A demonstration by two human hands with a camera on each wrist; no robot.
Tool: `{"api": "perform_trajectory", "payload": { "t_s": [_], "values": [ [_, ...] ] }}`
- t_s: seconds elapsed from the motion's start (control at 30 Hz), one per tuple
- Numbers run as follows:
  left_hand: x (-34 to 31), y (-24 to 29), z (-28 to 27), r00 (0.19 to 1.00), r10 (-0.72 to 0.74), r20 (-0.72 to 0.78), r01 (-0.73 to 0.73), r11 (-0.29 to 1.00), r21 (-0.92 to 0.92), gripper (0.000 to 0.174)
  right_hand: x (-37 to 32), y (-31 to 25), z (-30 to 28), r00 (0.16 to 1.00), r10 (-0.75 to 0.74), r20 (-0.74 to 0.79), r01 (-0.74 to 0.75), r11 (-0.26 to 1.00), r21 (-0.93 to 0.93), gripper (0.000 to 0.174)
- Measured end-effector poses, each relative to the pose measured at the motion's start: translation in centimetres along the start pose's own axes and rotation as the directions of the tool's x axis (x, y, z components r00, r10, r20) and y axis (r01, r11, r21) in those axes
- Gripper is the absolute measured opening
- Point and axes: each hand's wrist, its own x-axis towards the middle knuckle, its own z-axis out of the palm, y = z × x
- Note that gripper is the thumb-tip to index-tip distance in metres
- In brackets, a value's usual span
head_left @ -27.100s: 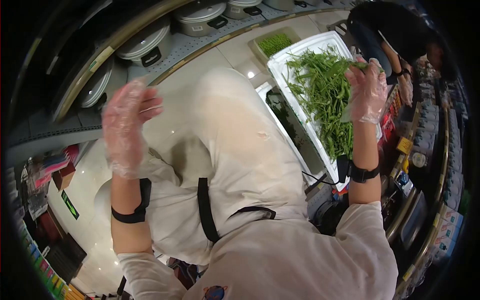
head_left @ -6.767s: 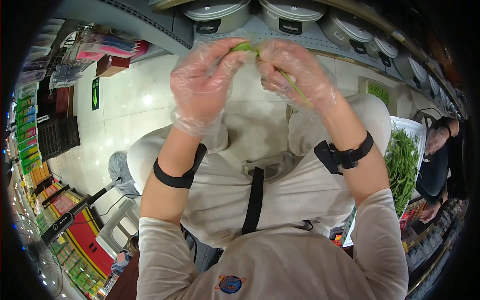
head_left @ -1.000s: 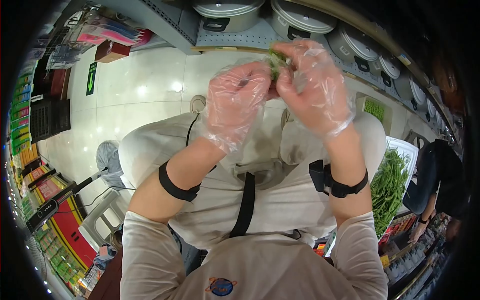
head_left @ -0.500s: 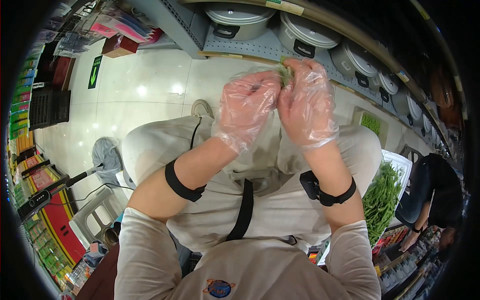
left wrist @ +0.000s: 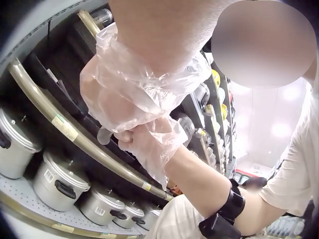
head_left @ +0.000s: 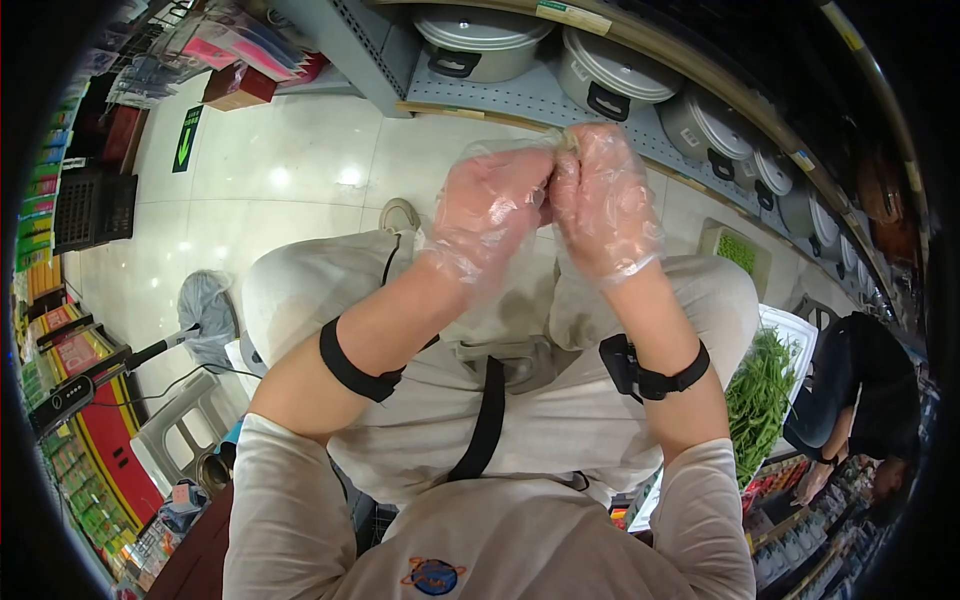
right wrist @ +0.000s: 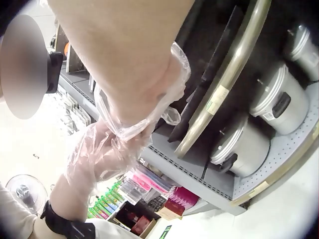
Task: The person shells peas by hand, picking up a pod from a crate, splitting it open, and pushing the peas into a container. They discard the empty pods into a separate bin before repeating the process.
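Note:
In the head view, my gloved left hand (head_left: 490, 205) and gloved right hand (head_left: 605, 200) meet above the knees, their fingers curled and touching. A small pale-green bit (head_left: 566, 140) shows between the fingertips; both hands seem to pinch it, though the gloves hide most of it. The left wrist view shows the left hand (left wrist: 124, 97) against the right hand (left wrist: 152, 144). From the right wrist view, the right hand (right wrist: 144, 107) covers part of the left hand (right wrist: 102, 152). Long green stems with leaves (head_left: 760, 400) fill a white foam box (head_left: 803, 335) at the right.
A smaller tub (head_left: 762, 262) of green pieces stands beyond the right knee. Lidded pots (head_left: 615, 75) line the shelf ahead. Someone in dark clothes (head_left: 875, 385) crouches at the far right. A grey stool (head_left: 165, 440) and a bagged object (head_left: 208, 315) are at the left.
Both hands came from apart to together; the right hand left the foam box. Over the last second they drew closer and the green piece between them became mostly hidden. The view shifted slightly.

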Motion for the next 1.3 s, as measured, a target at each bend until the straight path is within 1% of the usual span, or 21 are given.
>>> {"api": "perform_trajectory", "payload": {
  "t_s": [0.1,0.17,0.3,0.4,0.5,0.53,0.57,0.6,0.63,0.7,0.73,0.77,0.8,0.83,0.9,0.93,0.97,1.03,1.1,1.2,1.3],
  "values": [
    [0.0,0.2,-0.2,0.997,0.039,0.068,-0.043,0.997,0.065,0.051,0.2,0.0,0.0,0.998,-0.007,0.068,0.009,1.000,-0.018,0.020],
    [0.3,1.5,0.6,0.972,-0.201,-0.122,0.168,0.956,-0.242,0.019,0.2,0.0,0.1,0.998,-0.018,0.063,0.020,0.999,-0.034,0.020],
    [0.2,1.1,0.4,0.977,-0.189,-0.094,0.169,0.968,-0.185,0.013,0.4,-0.7,-0.4,0.994,0.005,0.105,0.005,0.996,-0.089,0.019],
    [0.3,0.1,0.0,0.988,-0.012,-0.157,0.037,0.987,0.159,0.010,0.4,-0.7,-0.6,0.993,-0.002,0.117,0.014,0.995,-0.097,0.017],
    [0.2,0.8,-0.5,0.999,-0.031,-0.027,0.040,0.902,0.430,0.016,-0.1,-0.1,0.3,0.993,-0.074,0.091,0.084,0.989,-0.118,0.012],
    [0.1,1.7,0.1,0.976,-0.180,-0.125,0.177,0.984,-0.034,0.015,-0.2,-0.2,0.4,0.993,-0.071,0.091,0.081,0.989,-0.120,0.012],
    [0.1,2.1,0.6,0.925,-0.353,-0.140,0.243,0.833,-0.497,0.015,-0.4,-0.4,0.5,0.994,-0.067,0.090,0.078,0.988,-0.133,0.012],
    [0.2,1.8,0.4,0.925,-0.356,-0.133,0.248,0.831,-0.498,0.015,-0.5,-0.5,0.5,0.994,-0.061,0.087,0.073,0.986,-0.147,0.013],
    [0.2,1.4,-0.1,0.962,-0.245,-0.118,0.225,0.961,-0.162,0.014,-0.5,-0.6,0.5,0.995,-0.054,0.087,0.067,0.986,-0.153,0.013],
    [0.0,1.1,-0.6,0.988,-0.146,-0.055,0.154,0.970,0.190,0.012,-0.5,-0.9,0.3,0.988,0.025,0.151,-0.003,0.990,-0.144,0.016],
    [-0.2,1.2,-0.6,0.980,-0.196,-0.041,0.189,0.973,-0.131,0.010,-0.5,-1.0,0.2,0.988,0.033,0.150,-0.011,0.989,-0.148,0.016],
    [-0.5,1.3,-0.6,0.971,-0.240,-0.013,0.210,0.874,-0.438,0.010,-0.5,-1.1,0.1,0.984,0.062,0.169,-0.036,0.988,-0.151,0.017],
    [-0.6,1.4,-0.7,0.970,-0.244,-0.007,0.216,0.872,-0.439,0.010,-0.5,-1.1,0.1,0.978,0.090,0.188,-0.061,0.986,-0.154,0.018],
    [-0.7,1.4,-0.8,0.992,-0.122,0.018,0.123,0.975,-0.186,0.010,-0.6,-1.1,0.2,0.977,0.097,0.188,-0.067,0.985,-0.157,0.018],
    [-0.5,1.4,-0.7,0.997,-0.009,0.080,0.003,0.997,0.073,0.011,-0.8,-0.9,0.4,0.990,0.037,0.136,-0.019,0.991,-0.136,0.021],
    [0.0,1.3,-0.8,0.981,-0.179,0.069,0.190,0.952,-0.239,0.011,-0.8,-0.9,0.3,0.990,0.042,0.136,-0.023,0.990,-0.137,0.021],
    [0.5,1.2,-0.8,0.935,-0.339,0.109,0.344,0.780,-0.523,0.010,-0.7,-1.0,0.2,0.991,0.029,0.134,-0.011,0.991,-0.133,0.021],
    [1.2,0.7,-1.1,0.930,-0.342,0.134,0.363,0.796,-0.484,0.012,-0.7,-0.7,0.1,0.991,0.017,0.131,0.000,0.992,-0.127,0.022],
    [1.2,0.6,-1.1,0.925,-0.346,0.157,0.379,0.812,-0.444,0.014,-1.0,0.0,0.0,0.988,-0.150,0.022,0.151,0.986,-0.071,0.019],
    [1.4,1.5,-0.2,0.922,-0.368,0.119,0.381,0.811,-0.445,0.020,-1.0,0.0,0.0,0.980,-0.188,-0.060,0.186,0.982,-0.031,0.014],
    [1.5,1.6,-0.1,0.919,-0.388,0.067,0.388,0.863,-0.324,0.027,-0.9,0.0,-0.6,0.990,-0.144,0.015,0.144,0.990,0.003,0.012]
  ]
}}
